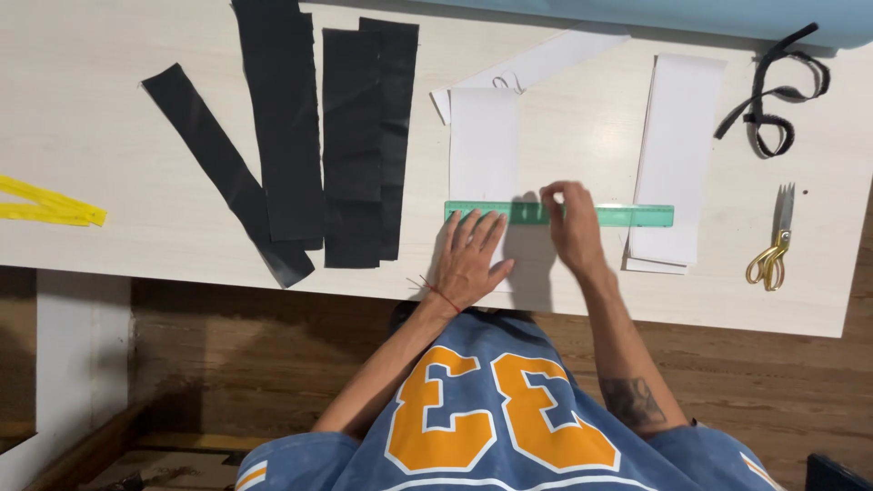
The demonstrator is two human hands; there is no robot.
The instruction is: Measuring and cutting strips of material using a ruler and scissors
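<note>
- Left hand spread flat, fingers splayed, pressing down on the white paper strip and the near end of the green ruler; gripping nothing, just pinning.
- Right hand resting on top of the ruler near its middle, fingers curled over the edge; seemingly steadying it rather than lifting, though a true grasp cannot be told from here.
- Ruler lying crosswise at centre frame, bridging the strip under the hands and a second stack of white strips to the right; translucent, thin, likely stiff plastic and light; probably slippery on paper, so best held down flat from above.
- White strip looking thin, limp, easily creased; safest handled by flat pressure or by an edge.
- Another white strip angled above it, upper centre.
- Black fabric strips fanned out at upper left; soft, floppy by the look.
- Yellow tape measure at far left edge.
- Black trim looped at upper right; gold-handled scissors below it, right edge.
- Pale wooden table beneath everything; no packages, labels or signs visible on it.
</note>
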